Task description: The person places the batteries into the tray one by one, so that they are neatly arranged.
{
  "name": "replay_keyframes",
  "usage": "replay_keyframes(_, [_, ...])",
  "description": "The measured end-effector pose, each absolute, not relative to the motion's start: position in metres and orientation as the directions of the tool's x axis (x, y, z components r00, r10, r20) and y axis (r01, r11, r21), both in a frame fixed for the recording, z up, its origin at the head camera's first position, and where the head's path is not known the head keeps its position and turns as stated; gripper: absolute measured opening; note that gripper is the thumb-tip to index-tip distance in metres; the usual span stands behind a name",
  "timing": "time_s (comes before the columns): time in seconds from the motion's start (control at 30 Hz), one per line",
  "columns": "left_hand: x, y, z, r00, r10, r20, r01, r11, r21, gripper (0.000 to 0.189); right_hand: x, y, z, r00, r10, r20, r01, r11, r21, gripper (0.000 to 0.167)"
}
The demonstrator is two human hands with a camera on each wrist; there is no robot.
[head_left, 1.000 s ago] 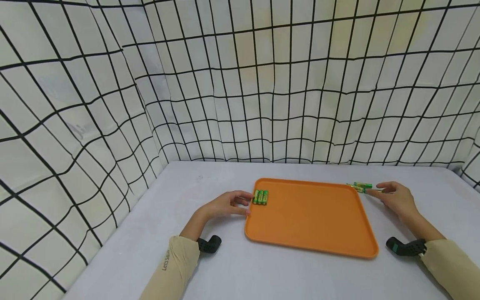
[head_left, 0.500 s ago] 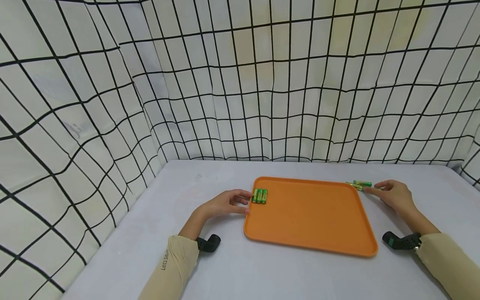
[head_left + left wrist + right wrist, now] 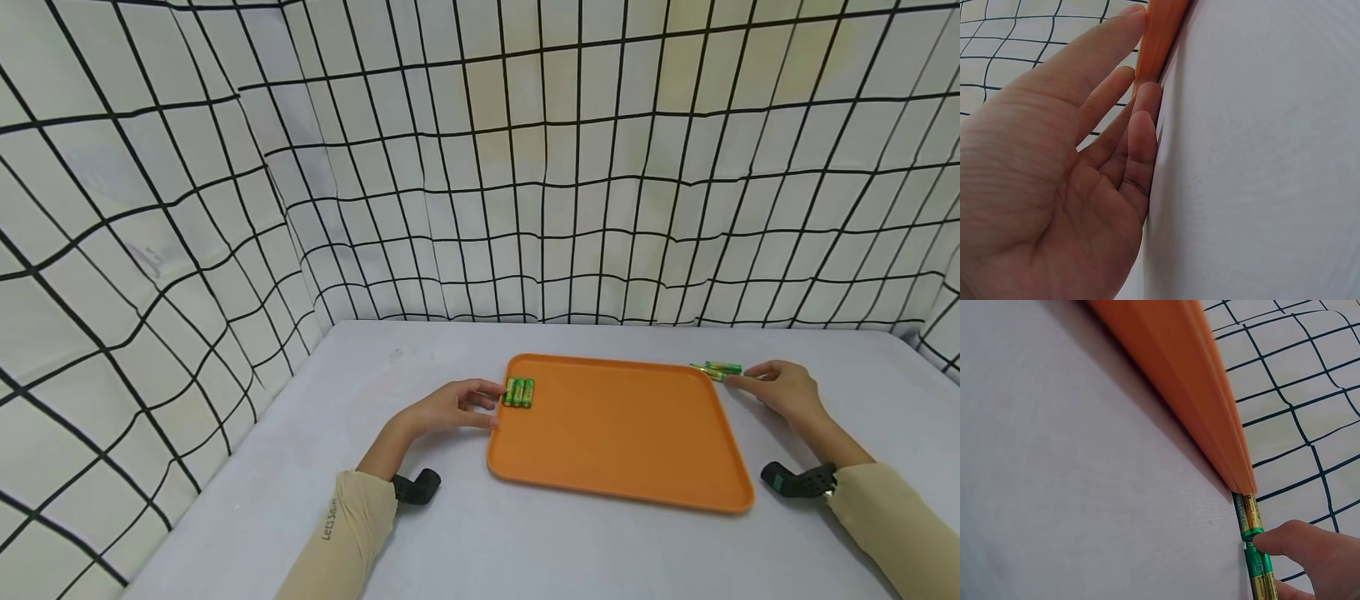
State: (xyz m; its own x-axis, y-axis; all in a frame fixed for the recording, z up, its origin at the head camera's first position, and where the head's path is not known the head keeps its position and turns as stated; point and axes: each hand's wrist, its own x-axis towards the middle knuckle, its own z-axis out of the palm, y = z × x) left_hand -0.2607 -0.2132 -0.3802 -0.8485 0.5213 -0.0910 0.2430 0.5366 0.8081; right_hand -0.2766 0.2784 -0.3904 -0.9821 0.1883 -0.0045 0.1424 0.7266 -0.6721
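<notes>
Touching the orange tray [image 3: 622, 442] at its 9 o'clock rim, the left hand [image 3: 442, 410] has parted fingers, gripping nothing; just outside 2 o'clock, the right hand [image 3: 787, 390] sets its thumb against loose batteries [image 3: 723, 367], whether pinched I cannot tell; three green batteries [image 3: 518, 392] lie side by side inside, at 10 o'clock

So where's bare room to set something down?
Free: the orange tray, from the three batteries to its right rim; the white table on its near side, between the sleeves. Crowded: the tray's far right corner, with more batteries and the right hand outside, and its left rim by the left hand.
</notes>
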Motion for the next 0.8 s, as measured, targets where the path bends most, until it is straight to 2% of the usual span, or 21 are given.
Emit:
replay_keyframes(0.23, [-0.2608,-0.213,-0.3802,-0.848,0.523,-0.091,0.246,0.54,0.805,0.054,-0.2723,0.2777,-0.3893,-0.986,0.166,0.002,0.121,0.725,-0.678,0.058])
replay_keyframes(0.43, [-0.2613,-0.2142,-0.3804,-0.848,0.523,-0.084,0.254,0.541,0.801,0.054,-0.2689,0.2781,-0.3907,-0.986,0.163,0.026,0.101,0.724,-0.683,0.06])
replay_keyframes(0.67, [-0.2631,-0.2148,-0.3823,-0.854,0.512,-0.094,0.242,0.55,0.799,0.054,-0.2681,0.2808,-0.3917,-0.982,0.187,-0.016,0.143,0.687,-0.712,0.07])
replay_keyframes(0.8, [-0.2636,-0.2149,-0.3829,-0.857,0.507,-0.096,0.234,0.548,0.803,0.054,-0.2665,0.2803,-0.3898,-0.986,0.168,-0.013,0.123,0.667,-0.735,0.074])
